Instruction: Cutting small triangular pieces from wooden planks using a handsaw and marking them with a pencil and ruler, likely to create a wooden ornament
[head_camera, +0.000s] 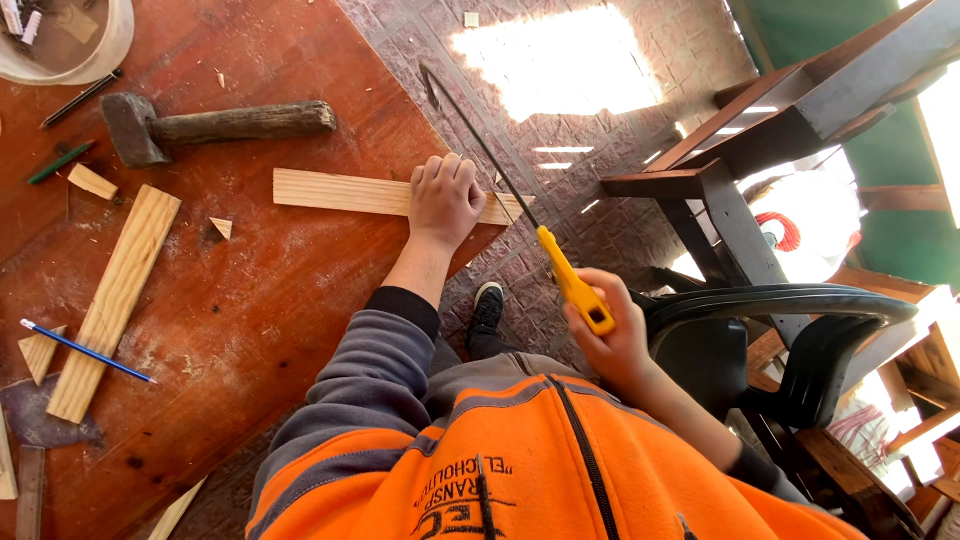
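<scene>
From the head camera, you are pressing your left hand (445, 198) flat, fingers curled, on a pale wooden strip (345, 192) right at the desk (250, 300) edge. The strip is lying with its long axis running from 9 to 3 o'clock, its right end poking just past the desk edge over the patterned floor (560, 120). Your right hand (610, 345) is wrapping tightly around the yellow handle of a hacksaw (520, 205), whose blade is pointing toward 11 o'clock and crossing the strip's overhanging end just beside your left fingers. At 3 o'clock a dark plastic chair (790, 330) is crowding your right elbow; open floor is lying at 12 o'clock. On the desk toward 9 o'clock, a hammer (210, 125), a second plank (115, 300) and a blue pencil (85, 350) are lying well apart from the cut.
</scene>
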